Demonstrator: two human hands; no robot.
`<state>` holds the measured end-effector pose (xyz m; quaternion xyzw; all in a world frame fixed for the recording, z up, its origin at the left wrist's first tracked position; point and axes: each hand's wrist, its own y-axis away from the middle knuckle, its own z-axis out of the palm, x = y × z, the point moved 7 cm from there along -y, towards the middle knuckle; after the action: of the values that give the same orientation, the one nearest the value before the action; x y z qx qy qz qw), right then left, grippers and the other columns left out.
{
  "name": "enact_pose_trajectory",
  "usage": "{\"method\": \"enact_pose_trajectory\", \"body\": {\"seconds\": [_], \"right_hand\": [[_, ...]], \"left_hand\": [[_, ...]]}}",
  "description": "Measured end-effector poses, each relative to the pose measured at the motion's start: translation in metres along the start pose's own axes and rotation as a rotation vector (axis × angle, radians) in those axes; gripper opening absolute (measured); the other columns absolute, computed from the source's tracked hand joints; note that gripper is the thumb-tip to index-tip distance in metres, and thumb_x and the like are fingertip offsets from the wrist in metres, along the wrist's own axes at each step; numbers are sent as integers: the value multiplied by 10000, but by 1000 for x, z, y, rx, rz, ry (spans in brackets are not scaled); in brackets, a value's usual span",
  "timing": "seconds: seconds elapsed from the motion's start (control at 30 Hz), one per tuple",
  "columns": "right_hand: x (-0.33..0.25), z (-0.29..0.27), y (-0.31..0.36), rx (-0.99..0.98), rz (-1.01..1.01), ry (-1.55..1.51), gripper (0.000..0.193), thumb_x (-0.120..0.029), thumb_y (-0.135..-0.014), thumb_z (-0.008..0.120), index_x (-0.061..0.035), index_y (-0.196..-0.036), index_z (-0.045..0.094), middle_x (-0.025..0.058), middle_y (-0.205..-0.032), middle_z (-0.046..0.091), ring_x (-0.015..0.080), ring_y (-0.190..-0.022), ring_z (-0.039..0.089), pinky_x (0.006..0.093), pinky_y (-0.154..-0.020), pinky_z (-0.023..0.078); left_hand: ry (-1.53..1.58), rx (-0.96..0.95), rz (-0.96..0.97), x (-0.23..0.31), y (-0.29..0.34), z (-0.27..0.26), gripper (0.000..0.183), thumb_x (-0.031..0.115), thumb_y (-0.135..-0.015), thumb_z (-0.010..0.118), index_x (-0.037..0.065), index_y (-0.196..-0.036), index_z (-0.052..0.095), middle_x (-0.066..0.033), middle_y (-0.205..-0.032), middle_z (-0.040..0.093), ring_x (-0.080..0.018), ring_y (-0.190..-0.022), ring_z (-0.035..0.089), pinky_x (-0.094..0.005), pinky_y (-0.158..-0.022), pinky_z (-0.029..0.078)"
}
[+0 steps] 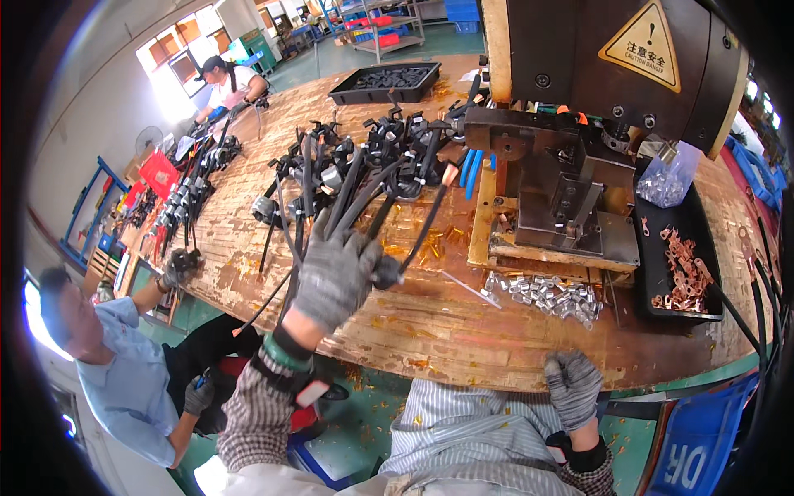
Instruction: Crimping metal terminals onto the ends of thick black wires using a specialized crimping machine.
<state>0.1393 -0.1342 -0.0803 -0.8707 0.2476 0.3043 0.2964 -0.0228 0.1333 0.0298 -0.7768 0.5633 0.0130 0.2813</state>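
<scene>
My left hand [335,269], in a grey knit glove, lies palm down at the near side of a heap of black cables [351,186]. Its fingers are stretched out over the cables, and I see nothing gripped in them. Right beside its thumb side is a black cable with a connector [387,271]; that cable runs up to a bare copper end [449,174]. My right hand [573,388], gloved alike, rests at the table's front edge with its fingers curled together. Nothing shows in it. Small silver metal sleeves [554,298] lie beyond it.
A dark press machine [571,190] stands at right. Beside it, a black tray [680,315] holds copper lugs and a bag of silver parts. Another black tray [341,93] is at the back. A co-worker [132,355] sits at left; another person [227,83] works farther off.
</scene>
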Motion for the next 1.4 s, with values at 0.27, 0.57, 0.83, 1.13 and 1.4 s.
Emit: {"method": "enact_pose_trajectory", "body": {"seconds": [0.27,0.57,0.83,1.13,1.4], "right_hand": [[-162,-15,-4,-118,-702,229,230,-253,-713,618,-90,-873,596,93,-793,563,262,-793,568,463,-796,386],[-90,24,27,-390,-516,207,197,-252,-710,620,-72,-786,599,109,-691,564,272,-664,545,468,-869,401],[-68,47,-1,-493,-70,-194,194,-203,-813,540,-20,-812,604,149,-754,588,331,-672,556,390,-648,444],[-22,50,-3,-579,-16,-175,308,-193,-772,597,-3,-1012,565,169,-897,613,303,-838,604,367,-720,470],[-38,9,-6,-360,-179,-111,312,-229,-808,522,-46,-1058,549,158,-913,590,345,-862,567,389,-750,462]], "left_hand": [[211,-475,378,85,53,-71,179,219,-729,528,182,-900,562,30,-871,560,-153,-924,540,-569,-1005,240],[362,-402,752,105,30,-30,204,215,-765,512,166,-956,565,17,-970,571,-227,-1096,468,-543,-1005,239],[430,-577,660,97,4,4,381,251,-734,596,161,-1100,537,-64,-1155,507,-298,-1134,430,-408,-959,339],[907,-495,292,180,1,-2,602,431,-768,553,22,-1195,441,-152,-1015,569,-301,-846,589,-381,-661,474],[732,-404,285,169,-2,9,375,377,-777,518,124,-1053,535,-80,-774,575,-258,-672,592,-370,-486,431]]}}
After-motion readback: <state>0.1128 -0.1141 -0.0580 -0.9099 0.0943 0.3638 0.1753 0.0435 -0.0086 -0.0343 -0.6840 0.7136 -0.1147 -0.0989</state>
